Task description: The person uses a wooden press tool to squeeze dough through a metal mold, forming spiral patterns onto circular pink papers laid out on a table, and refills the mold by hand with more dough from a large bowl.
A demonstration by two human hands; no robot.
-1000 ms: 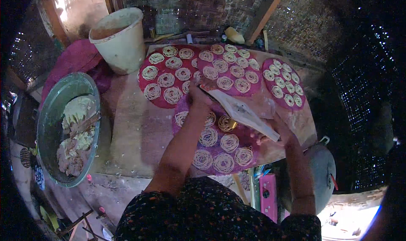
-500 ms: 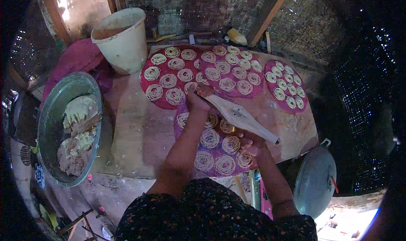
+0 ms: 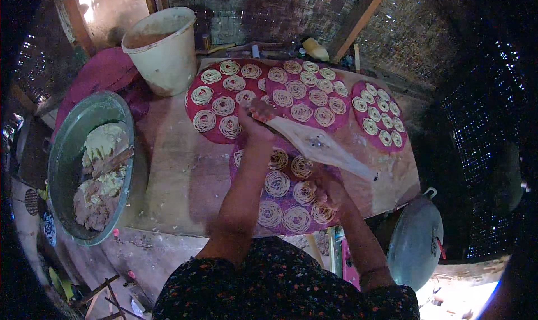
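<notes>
My left hand [image 3: 258, 118] is wrapped round one end of a pale wooden press [image 3: 319, 144], a long board widest in the middle. Its free end points right and toward me. Close under the press, my right hand [image 3: 329, 189] has curled fingers; what they hold is hidden. Below both hands lies a purple mesh sheet [image 3: 255, 199] bearing several round nests of thin dough strands [image 3: 277, 183]. My left forearm covers part of this sheet. Beyond the hands, a red sheet [image 3: 193, 87] and two more purplish sheets [image 3: 347, 112] hold similar nests.
The sheets lie on a wooden tabletop [image 3: 174, 174]. At left stands a green basin [image 3: 56, 168] with pale dough [image 3: 106, 143] inside; a whitish bucket [image 3: 168, 62] is behind it. A large metal pan [image 3: 417, 241] sits at the right, past the table edge.
The press has shifted slightly, its free end swinging away from me and to the right. My left hand has moved a little left. A brass-coloured part under the press is now hidden.
</notes>
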